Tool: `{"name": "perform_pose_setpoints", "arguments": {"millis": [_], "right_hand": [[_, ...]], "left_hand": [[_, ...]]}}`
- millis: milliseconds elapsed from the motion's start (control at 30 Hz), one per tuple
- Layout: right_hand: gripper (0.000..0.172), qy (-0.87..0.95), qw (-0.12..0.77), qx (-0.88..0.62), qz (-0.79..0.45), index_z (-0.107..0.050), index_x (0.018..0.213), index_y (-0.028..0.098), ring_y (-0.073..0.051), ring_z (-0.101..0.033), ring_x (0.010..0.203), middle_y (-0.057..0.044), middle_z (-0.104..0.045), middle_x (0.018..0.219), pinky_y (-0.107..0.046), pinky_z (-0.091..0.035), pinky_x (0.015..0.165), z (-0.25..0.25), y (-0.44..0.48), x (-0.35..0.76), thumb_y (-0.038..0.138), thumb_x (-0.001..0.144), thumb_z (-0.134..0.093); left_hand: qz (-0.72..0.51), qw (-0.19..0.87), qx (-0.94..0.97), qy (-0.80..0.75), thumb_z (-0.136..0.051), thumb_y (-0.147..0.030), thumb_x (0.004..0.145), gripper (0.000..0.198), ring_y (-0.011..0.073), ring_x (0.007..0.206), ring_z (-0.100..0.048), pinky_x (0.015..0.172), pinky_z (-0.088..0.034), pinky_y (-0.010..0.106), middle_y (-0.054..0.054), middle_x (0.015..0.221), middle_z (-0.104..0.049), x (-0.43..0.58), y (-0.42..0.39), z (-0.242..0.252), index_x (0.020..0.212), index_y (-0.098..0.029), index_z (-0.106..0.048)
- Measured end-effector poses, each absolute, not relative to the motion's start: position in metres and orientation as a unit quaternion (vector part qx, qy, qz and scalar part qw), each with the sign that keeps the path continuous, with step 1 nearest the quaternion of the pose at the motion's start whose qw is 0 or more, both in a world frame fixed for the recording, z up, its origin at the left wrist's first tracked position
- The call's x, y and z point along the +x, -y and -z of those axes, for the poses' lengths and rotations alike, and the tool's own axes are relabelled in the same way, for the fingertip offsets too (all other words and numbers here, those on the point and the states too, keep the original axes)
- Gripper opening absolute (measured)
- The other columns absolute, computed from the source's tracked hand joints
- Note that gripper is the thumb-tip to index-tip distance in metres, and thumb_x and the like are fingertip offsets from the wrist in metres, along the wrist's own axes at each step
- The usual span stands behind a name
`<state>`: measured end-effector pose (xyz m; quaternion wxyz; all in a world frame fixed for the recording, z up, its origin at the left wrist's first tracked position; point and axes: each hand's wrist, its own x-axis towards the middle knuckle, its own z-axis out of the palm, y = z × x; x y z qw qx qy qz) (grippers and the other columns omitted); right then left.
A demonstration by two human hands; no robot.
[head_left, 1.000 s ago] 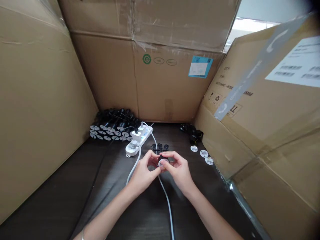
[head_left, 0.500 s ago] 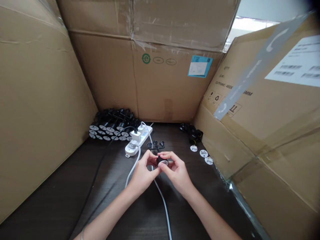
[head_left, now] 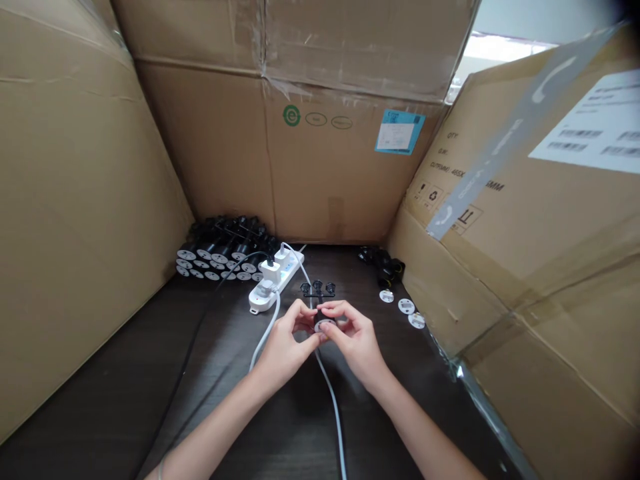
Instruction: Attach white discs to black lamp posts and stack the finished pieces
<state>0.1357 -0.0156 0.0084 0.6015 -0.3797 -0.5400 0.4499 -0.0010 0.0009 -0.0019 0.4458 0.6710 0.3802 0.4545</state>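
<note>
Between both hands is a small black three-headed lamp post [head_left: 319,295], a miniature one by its look. Its crossbar with three heads points away from me, and a white disc [head_left: 321,326] covers the near end of its cylindrical base. The fingers and thumb of my left hand [head_left: 285,340] are closed round the left side of the base. My right hand [head_left: 360,343] grips the other side, its thumb resting on the white disc. Fingertips hide part of the base.
Back left, several similar black pieces [head_left: 220,250] lie stacked, white ends facing me. A white power strip [head_left: 277,283] with plugs and cables stands nearby. Loose white discs [head_left: 406,306] and black parts [head_left: 385,263] lie right. Cardboard boxes [head_left: 330,187] wall the dark table [head_left: 225,413].
The lamp post's heads have swung slightly right, and its white disc has tilted and is more covered by my right thumb. Both hands keep their grip.
</note>
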Motion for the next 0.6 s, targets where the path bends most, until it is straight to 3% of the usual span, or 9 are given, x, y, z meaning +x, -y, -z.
{"name": "perform_pose_setpoints", "arguments": {"millis": [233, 400, 500, 600], "right_hand": [[0.014, 0.500, 0.605, -0.382, -0.487, -0.059, 0.070, 0.017, -0.017, -0.061, 0.071, -0.004, -0.057, 0.092, -0.026, -0.055, 0.049, -0.0087, 0.0154, 0.1360, 0.024, 0.067, -0.070], [0.017, 0.478, 0.611, -0.397, -0.490, -0.058, 0.068, 0.016, -0.012, -0.060, 0.056, -0.003, -0.058, 0.092, -0.025, -0.055, 0.044, -0.0098, 0.0154, 0.1344, 0.026, 0.065, -0.071], [0.019, 0.483, 0.601, -0.392, -0.502, -0.060, 0.077, 0.017, -0.013, -0.061, 0.060, -0.005, -0.060, 0.094, -0.025, -0.055, 0.048, -0.0122, 0.0154, 0.1349, 0.029, 0.066, -0.071], [0.021, 0.485, 0.592, -0.373, -0.525, -0.060, 0.086, 0.017, -0.019, -0.063, 0.082, -0.008, -0.057, 0.109, -0.027, -0.057, 0.056, -0.0137, 0.0161, 0.1350, 0.031, 0.071, -0.067]], "left_hand": [[-0.442, 0.465, 0.672, -0.370, -0.062, -0.020, 0.073, 0.019, 0.0146, 0.077, -0.059, 0.072, -0.049, 0.026, 0.001, 0.081, -0.058, -0.0016, 0.0012, -0.0022, 0.084, -0.017, -0.047], [-0.440, 0.490, 0.663, -0.355, -0.061, -0.021, 0.074, 0.018, 0.0150, 0.074, -0.060, 0.069, -0.050, 0.028, 0.002, 0.079, -0.060, -0.0017, 0.0013, -0.0041, 0.085, -0.017, -0.047], [-0.454, 0.497, 0.647, -0.359, -0.063, -0.022, 0.074, 0.020, 0.0150, 0.074, -0.061, 0.070, -0.050, 0.028, 0.002, 0.079, -0.060, -0.0020, -0.0012, -0.0039, 0.086, -0.016, -0.047], [-0.463, 0.495, 0.635, -0.369, -0.063, -0.024, 0.074, 0.021, 0.0154, 0.079, -0.060, 0.072, -0.049, 0.027, 0.003, 0.082, -0.061, -0.0028, -0.0035, -0.0044, 0.088, -0.016, -0.049]]}}
